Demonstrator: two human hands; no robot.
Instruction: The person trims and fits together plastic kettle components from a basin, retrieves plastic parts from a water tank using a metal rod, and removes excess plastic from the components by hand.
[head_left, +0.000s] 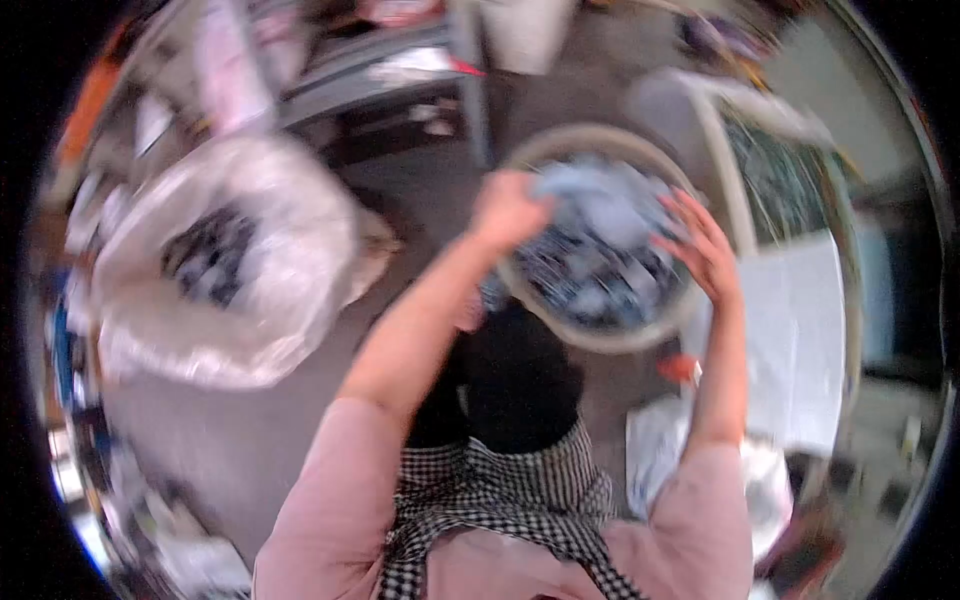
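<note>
A round beige tub [603, 343] stands in front of me, filled with small dark and blue-grey pieces [590, 275] that are too blurred to name. At its left rim, my left hand [510, 212] is closed on the edge of a pale blue, thin-looking clump [605, 200] lying over the pieces. Across the tub, my right hand [703, 245] has its fingers spread and stretched toward the same clump at the right rim. Motion blurs both hands, and the left fingertips are partly hidden.
To the left, a large whitish plastic-lined sack [300, 330] stands open with dark pieces [212, 252] at its bottom. Behind is a grey metal frame [475, 110]. At right are a pale-rimmed bin [735, 180] and a white sheet [790, 340]. An orange-red item [679, 368] lies near the tub.
</note>
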